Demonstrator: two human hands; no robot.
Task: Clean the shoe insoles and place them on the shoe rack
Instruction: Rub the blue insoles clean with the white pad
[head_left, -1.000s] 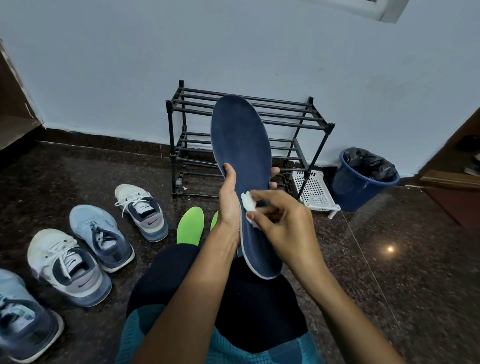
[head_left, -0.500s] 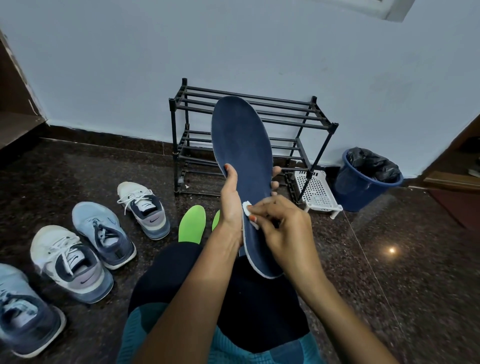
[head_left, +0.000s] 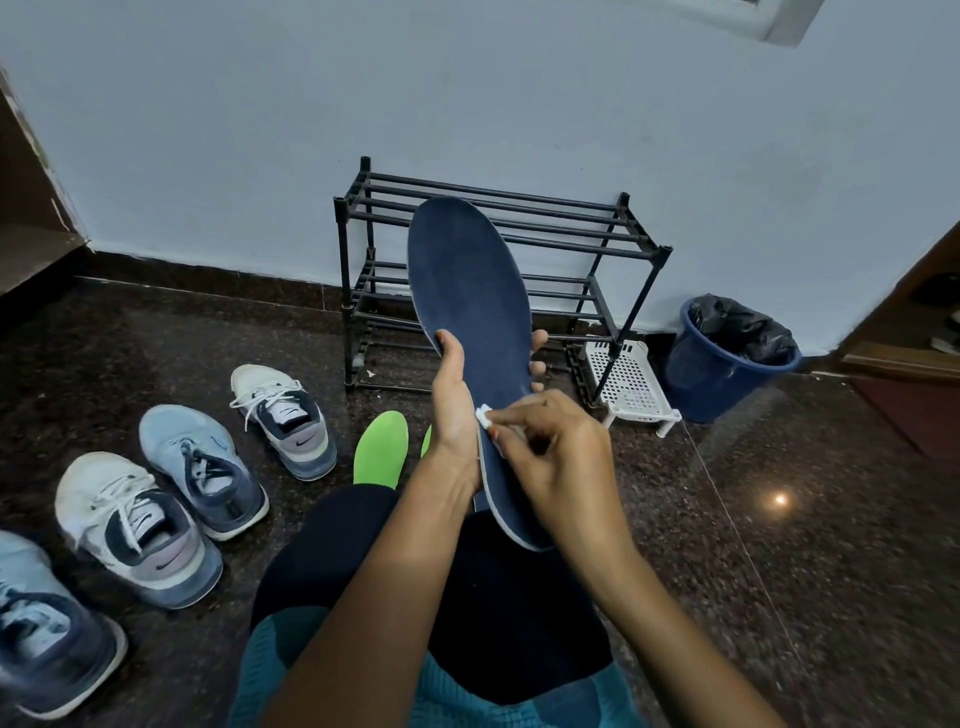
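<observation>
A long dark blue insole (head_left: 470, 301) stands nearly upright in front of me, toe end up. My left hand (head_left: 456, 410) grips it around the middle, thumb on the left edge and fingertips showing at the right edge. My right hand (head_left: 553, 457) pinches a small white wipe (head_left: 484, 415) against the lower left edge of the insole. Two green insoles (head_left: 381, 447) lie on the floor behind my knee. The black metal shoe rack (head_left: 566, 244) stands against the wall behind the blue insole, its bars bare.
Several grey, white and blue sneakers (head_left: 283, 418) sit on the dark granite floor at the left. A white perforated plastic stand (head_left: 628, 384) leans beside the rack. A blue bin (head_left: 711, 374) with a black liner is at the right, next to a wooden door frame.
My right hand has slid the white wipe a little down and left along the insole's edge. The insole and my left hand stay about where they were.
</observation>
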